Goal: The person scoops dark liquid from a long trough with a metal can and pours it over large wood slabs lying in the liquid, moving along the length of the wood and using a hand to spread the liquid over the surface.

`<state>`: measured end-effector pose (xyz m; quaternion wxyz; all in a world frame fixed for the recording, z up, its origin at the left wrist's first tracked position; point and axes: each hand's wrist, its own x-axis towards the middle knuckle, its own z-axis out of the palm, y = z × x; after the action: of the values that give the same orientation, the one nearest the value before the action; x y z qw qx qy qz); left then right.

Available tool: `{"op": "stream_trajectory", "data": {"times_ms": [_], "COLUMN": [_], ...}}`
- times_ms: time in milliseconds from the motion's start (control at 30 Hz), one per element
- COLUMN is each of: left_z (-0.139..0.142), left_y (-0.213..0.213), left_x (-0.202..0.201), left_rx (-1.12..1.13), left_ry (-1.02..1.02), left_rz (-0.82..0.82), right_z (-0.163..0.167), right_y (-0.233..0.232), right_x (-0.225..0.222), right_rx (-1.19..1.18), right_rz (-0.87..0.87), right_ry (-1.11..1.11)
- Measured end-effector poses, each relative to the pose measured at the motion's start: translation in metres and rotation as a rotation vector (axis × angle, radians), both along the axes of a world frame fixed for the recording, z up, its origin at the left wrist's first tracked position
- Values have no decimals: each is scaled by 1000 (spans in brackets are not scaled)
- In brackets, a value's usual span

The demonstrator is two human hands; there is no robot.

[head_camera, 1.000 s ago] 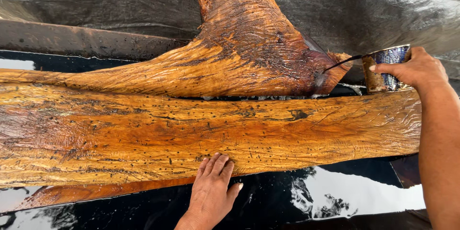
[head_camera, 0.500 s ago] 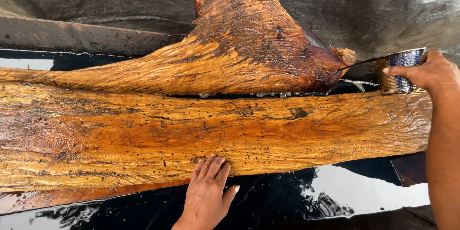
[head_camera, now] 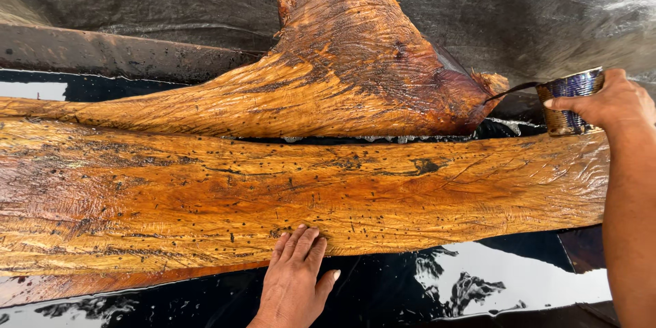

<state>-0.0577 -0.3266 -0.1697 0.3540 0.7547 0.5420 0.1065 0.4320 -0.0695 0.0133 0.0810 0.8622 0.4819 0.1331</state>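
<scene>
Head view, looking down. My left hand lies flat and open, fingers together, on the near edge of the long slab, pressing it in place and gripping nothing. My right hand is closed around a small metal can, tipped toward the dark end of the forked piece, which lies just behind the slab with a narrow gap between them. A thin dark stream runs from the can's lip onto that end. Both pieces rest in a shallow pool of black liquid over a dark plastic sheet.

Progress, as I judge it: most of both surfaces shine wet and deep orange, so coating appears largely done. The forked piece's right tip is being wetted now. The slab's far right end and some paler streaks along its near edge look drier and seem to remain. I cannot tell the state of the undersides.
</scene>
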Motion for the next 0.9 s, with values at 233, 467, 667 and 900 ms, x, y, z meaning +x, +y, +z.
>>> {"op": "stream_trajectory", "data": {"times_ms": [233,467,667,900], "left_z": [1,2,4,4], "left_y": [0,0,1,-1], "left_x": [-1,-3,-3,-2], "left_rx": [13,-5,-30,7], "left_ry": [-24,-18,-4,-4], "left_rz": [-6,-23,-26,-18], "right_z": [1,-5,-6,1], "right_y": [8,21,37,40], "right_x": [-25,-59,-95,-109], "right_rx": [-74,-123,-112,-87], "right_rz": [9,43,182,202], "right_ry": [56,174,171,146]}}
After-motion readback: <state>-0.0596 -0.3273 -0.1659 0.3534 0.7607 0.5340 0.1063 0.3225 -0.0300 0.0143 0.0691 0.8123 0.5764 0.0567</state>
